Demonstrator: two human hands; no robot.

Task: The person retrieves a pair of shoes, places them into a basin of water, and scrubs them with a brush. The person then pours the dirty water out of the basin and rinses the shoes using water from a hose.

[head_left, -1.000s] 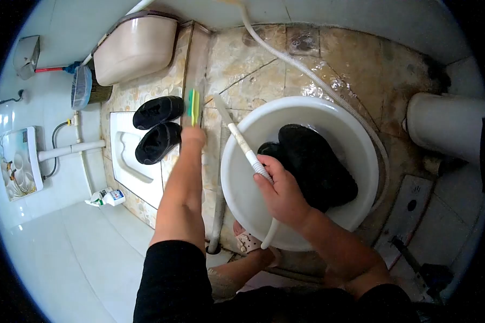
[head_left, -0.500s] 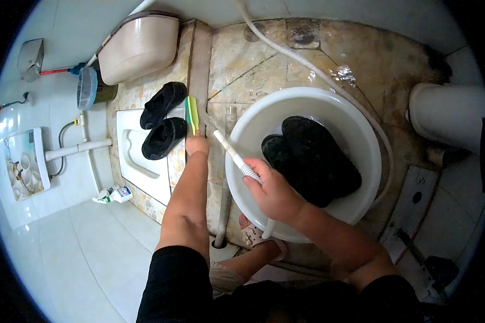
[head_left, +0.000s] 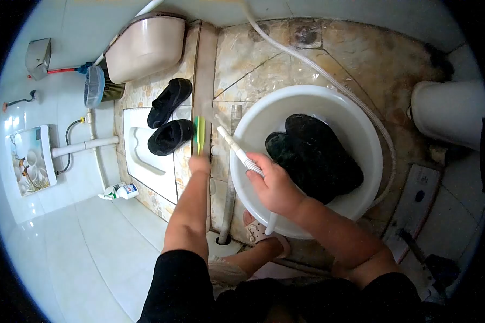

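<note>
My left hand (head_left: pixel 199 163) is closed around a yellow and green scrub brush (head_left: pixel 201 134), held over the tiled ledge beside the squat toilet. My right hand (head_left: pixel 276 185) grips a white hose (head_left: pixel 237 149) over the rim of a white basin (head_left: pixel 241 126). Water appears to spray from the hose's tip towards the brush. Two dark shoes (head_left: pixel 323 156) lie in the basin, seemingly soles up. Left of the brush, a pair of black shoes rests by the toilet: a nearer shoe (head_left: pixel 170 137) and a farther shoe (head_left: pixel 170 101).
The squat toilet (head_left: pixel 164 188) is set into the floor at left. A bin (head_left: pixel 94 89) and a beige tank-like container (head_left: pixel 145 48) stand behind. Bottles (head_left: pixel 125 190) lie by the wall. A grey drain pipe (head_left: pixel 229 207) runs beside the basin; the hose loops behind it.
My left hand and the brush have drawn back towards me, away from the farther shoe. My right hand keeps the hose in nearly the same place. The view has shifted slightly.
</note>
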